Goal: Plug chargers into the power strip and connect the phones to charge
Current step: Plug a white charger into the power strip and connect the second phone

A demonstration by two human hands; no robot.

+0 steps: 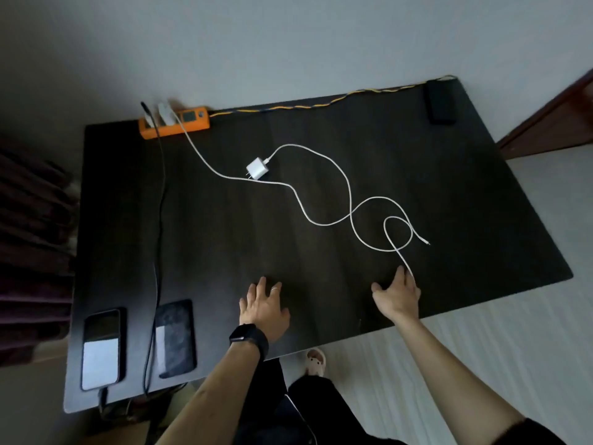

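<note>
The left hand [263, 306] lies spread flat on the dark wooden table [224, 252], far nearer the person than the orange plastic power strip [175, 122]. The right hand [398, 295], further right, touches the end of the thin white cable [349, 194] of the loose white cube charger [256, 168]; I cannot tell if it pinches.

It seems best to lift that cable clear of the second white cable [205, 155] crossing it, then carry the charger to the strip.

The strip's sockets hold a white plug [165, 112] and a black lead [159, 194]. The glossy black phone [102, 348] and the matt dark phone [176, 338] lie at the corner farthest from the strip.
</note>
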